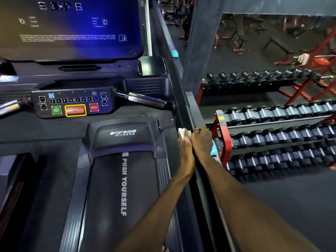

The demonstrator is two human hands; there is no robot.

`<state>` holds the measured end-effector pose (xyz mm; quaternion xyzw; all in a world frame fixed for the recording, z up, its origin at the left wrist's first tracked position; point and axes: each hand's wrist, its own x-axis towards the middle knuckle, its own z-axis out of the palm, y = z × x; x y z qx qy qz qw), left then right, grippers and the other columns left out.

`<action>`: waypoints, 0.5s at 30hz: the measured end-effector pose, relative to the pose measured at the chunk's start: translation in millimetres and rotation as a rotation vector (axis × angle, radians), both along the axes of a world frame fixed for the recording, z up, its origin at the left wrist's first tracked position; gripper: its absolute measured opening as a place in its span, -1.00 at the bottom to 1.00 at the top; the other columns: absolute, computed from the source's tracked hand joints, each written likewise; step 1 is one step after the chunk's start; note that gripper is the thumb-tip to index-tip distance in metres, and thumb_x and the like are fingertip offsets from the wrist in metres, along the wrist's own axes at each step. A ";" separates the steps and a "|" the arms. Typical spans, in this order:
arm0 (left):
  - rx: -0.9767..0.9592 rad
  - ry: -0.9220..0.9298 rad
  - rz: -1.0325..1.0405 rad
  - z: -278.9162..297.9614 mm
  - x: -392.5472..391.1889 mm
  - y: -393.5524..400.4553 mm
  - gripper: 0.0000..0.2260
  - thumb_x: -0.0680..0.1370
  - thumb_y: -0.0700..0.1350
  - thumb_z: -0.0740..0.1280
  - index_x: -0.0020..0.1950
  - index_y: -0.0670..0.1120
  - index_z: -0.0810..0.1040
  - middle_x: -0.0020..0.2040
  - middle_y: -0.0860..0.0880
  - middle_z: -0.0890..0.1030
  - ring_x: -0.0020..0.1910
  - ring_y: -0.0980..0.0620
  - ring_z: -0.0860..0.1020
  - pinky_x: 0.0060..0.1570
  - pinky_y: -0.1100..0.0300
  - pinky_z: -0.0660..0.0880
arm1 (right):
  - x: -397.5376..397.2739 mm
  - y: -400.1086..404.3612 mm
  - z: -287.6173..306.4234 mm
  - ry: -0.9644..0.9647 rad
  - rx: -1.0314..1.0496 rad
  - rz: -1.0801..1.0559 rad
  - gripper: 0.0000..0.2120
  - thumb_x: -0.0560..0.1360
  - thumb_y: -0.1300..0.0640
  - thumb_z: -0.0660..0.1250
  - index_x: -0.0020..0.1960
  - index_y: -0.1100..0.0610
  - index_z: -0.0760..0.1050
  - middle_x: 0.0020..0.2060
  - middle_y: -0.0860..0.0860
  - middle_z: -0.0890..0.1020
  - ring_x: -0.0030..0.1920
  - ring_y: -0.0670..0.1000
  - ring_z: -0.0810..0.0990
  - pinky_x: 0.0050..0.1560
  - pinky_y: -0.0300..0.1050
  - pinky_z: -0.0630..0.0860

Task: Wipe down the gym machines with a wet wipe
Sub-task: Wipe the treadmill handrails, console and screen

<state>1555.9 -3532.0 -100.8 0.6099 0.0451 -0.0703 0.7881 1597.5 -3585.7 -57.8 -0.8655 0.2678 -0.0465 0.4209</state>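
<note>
A black treadmill fills the left of the view, and its right side rail (183,99) runs from the console down toward me. My left hand (185,151) pinches a crumpled white wet wipe (182,133) and presses it against the inner side of that rail. My right hand (201,142) sits right beside it on top of the rail with its fingers curled. A light blue packet (213,149) sticks out from under its palm. Both forearms reach in from the lower right.
The console has a dark screen (72,28), a button panel (72,104) with a red STOP key, and a chrome handle (145,100). A small teal object (175,53) lies further up the rail. Red dumbbell racks (272,128) stand to the right, beyond a grey pillar (201,42).
</note>
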 end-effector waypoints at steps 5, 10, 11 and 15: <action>-0.019 0.044 0.055 2.7 1.6 0.6 -0.01 0.39 0.60 -0.04 0.58 -0.08 0.19 0.52 -0.09 0.34 0.50 0.04 0.31 0.51 0.06 0.23 | -24.6 -8.5 -8.3 0.002 0.000 0.107 -0.69 0.65 0.08 0.08 0.11 0.21 0.54 0.04 0.17 0.60 0.06 0.17 0.55 0.06 0.00 0.42; 0.056 0.014 0.063 18.2 -31.8 -6.5 -0.38 0.64 0.30 -0.11 0.60 -0.02 0.08 0.58 0.04 0.13 0.50 0.20 0.20 0.37 0.44 0.16 | -65.9 -18.3 -20.1 0.028 -0.020 0.206 -0.68 0.69 0.01 0.04 -0.08 0.11 0.46 -0.13 0.09 0.60 -0.08 0.10 0.56 -0.04 -0.01 0.45; 0.051 -0.012 0.070 19.1 -44.1 -6.8 -0.34 0.61 0.34 -0.10 0.61 0.00 0.00 0.58 0.12 0.05 0.54 0.20 0.09 0.45 0.35 0.09 | -74.0 -18.5 -19.3 0.038 -0.021 0.235 -0.67 0.69 -0.03 0.03 -0.03 0.12 0.47 -0.10 0.10 0.62 -0.05 0.12 0.59 -0.02 0.01 0.48; 0.032 -0.002 0.096 18.9 -40.1 -4.1 -0.48 0.70 0.10 -0.18 0.60 -0.07 -0.22 0.61 0.04 -0.16 0.56 0.17 -0.12 0.38 0.44 -0.09 | -99.1 -15.6 -12.2 0.075 -0.022 0.290 -0.57 0.70 -0.05 0.02 0.46 0.16 0.32 0.32 0.15 0.53 0.34 0.19 0.49 0.35 0.12 0.39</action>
